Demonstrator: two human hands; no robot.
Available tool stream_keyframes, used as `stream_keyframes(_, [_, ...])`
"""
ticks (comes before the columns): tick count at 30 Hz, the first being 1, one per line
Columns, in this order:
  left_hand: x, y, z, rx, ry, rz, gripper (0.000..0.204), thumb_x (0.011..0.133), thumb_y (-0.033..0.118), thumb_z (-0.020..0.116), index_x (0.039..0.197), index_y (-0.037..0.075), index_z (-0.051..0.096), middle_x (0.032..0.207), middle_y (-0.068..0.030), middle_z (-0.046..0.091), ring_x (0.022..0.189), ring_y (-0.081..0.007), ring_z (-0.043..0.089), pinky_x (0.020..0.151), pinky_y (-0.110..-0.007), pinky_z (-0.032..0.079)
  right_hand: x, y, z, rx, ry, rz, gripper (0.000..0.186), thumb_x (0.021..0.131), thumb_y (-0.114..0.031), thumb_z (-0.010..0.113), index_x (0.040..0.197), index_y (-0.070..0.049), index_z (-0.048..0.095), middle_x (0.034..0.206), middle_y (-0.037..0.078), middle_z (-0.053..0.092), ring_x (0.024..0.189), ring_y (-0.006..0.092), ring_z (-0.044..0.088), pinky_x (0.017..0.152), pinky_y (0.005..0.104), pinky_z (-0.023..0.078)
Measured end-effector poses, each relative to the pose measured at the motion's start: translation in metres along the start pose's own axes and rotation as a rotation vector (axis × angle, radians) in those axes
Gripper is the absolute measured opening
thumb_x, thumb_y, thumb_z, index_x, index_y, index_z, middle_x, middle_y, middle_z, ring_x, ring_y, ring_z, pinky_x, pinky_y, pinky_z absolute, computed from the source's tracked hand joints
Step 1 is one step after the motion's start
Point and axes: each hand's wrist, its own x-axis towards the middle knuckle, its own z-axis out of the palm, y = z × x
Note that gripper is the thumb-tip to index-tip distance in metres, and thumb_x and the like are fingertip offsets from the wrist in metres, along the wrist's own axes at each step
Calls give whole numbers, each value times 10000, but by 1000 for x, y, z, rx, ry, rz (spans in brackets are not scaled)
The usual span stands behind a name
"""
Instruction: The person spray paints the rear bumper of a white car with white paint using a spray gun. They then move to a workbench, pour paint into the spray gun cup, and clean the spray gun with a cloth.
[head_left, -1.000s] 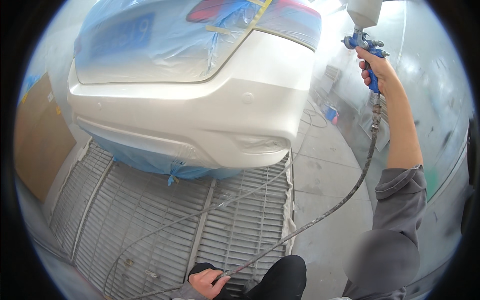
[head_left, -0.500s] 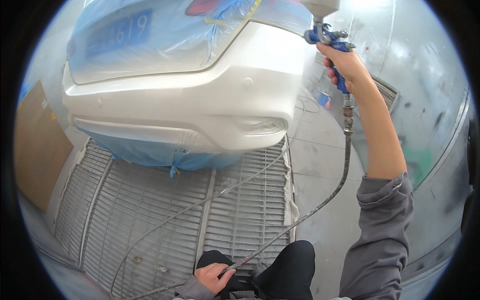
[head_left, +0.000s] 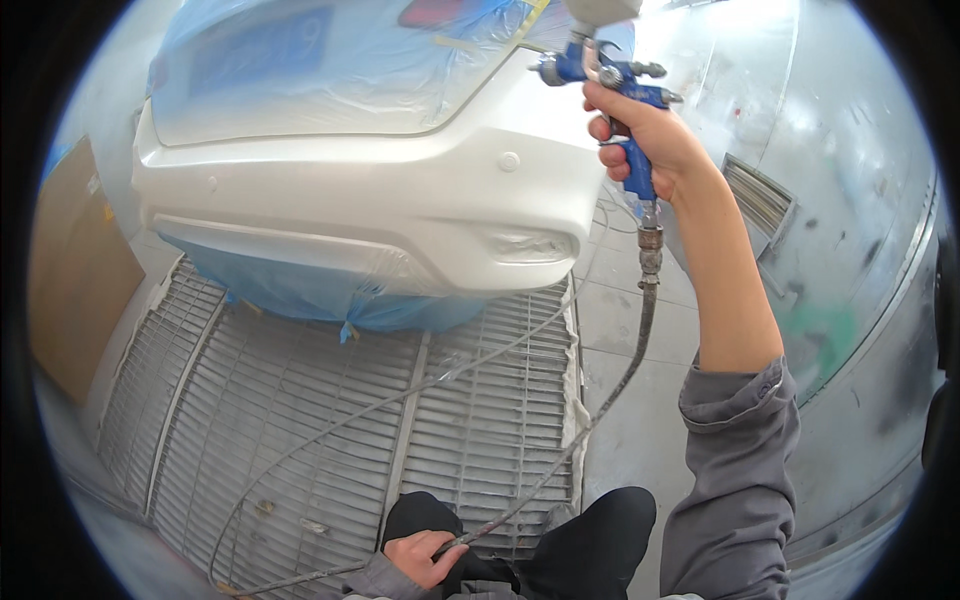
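**Gun up at bumper's right end, hose trailing below**

Bumper (head_left: 330,195): white, smooth, mounted, small round disc near each end, recess low on the right.
Gun (head_left: 637,165): blue body, metal nozzle. In right hand (head_left: 655,140), roughly upright, nozzle aimed left, in view overlapping bumper's upper right corner. Trigger pull: can't tell. Pale cup (head_left: 603,10) on top, cut off by view edge.
Hose (head_left: 610,405): dark, mottled. Hangs from gun's base, curves down right of bumper to left hand (head_left: 425,558), pinched there below bumper, then loops back toward bumper's right end.
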Motion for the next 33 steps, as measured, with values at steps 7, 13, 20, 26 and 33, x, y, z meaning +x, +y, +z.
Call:
stream_keyframes(7, [1,19,17,-14,19,39,254,919,271,831,1031,47,788,974,-176,777,879,-372,760,743,-447,617,0,34,-84,-71,268,61,305,973,-366,814,968,-114,641,714,-37,590,514,66,504,418,235,374])
stream_keyframes(13, [15,37,26,-48,32,60,222,902,246,840,995,52,786,921,-166,767,844,-365,754,722,-439,609,13,61,-157,-68,359,49,307,966,-373,814,937,-140,616,707,-49,563,507,73,496,425,244,373])
stream_keyframes(20, [17,34,15,-21,-26,98,202,907,238,839,958,53,773,841,-87,762,717,-278,746,597,-349,573,13,113,-165,-294,672,20,367,909,-373,844,867,-58,662,695,17,582,487,121,504,416,316,386])
stream_keyframes(26, [7,25,16,-22,-30,108,199,903,238,841,956,58,775,806,-83,751,694,-277,738,591,-352,567,-26,131,-82,-228,516,-39,305,949,-326,806,895,-66,657,682,-6,586,491,87,507,425,288,390])
stream_keyframes(33, [-5,21,9,-24,-41,112,199,905,252,842,950,68,780,787,-79,741,666,-271,724,570,-363,556,-51,102,28,-77,275,-83,288,979,-275,802,820,-107,630,651,-30,561,462,49,489,397,244,375])
